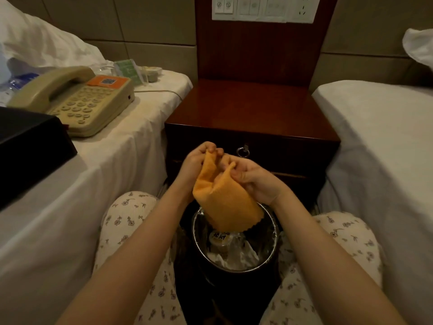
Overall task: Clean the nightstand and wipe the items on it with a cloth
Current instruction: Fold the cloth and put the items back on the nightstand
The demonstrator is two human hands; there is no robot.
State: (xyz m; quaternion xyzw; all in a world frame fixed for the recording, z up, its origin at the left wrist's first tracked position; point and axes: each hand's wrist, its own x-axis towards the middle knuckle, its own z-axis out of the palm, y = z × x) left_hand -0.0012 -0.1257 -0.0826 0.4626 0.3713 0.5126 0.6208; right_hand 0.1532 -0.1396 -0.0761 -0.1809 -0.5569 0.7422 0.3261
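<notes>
Both hands pinch the top edge of an orange cloth (222,195), the left hand (199,160) gripping one corner with curled fingers and the right hand (255,181) gripping the other, so the cloth hangs folded between them. Its lower end dangles over a round waste bin (273,233) lined with clear plastic, which stands on the floor between the person's knees and holds crumpled paper and a small lidded cup. Just beyond the hands is the dark wooden nightstand (253,109), with a metal ring pull on its drawer front. A bed (93,165) on the left carries a beige telephone (75,99), a black box and small items; another bed (379,141) lies to the right.
</notes>
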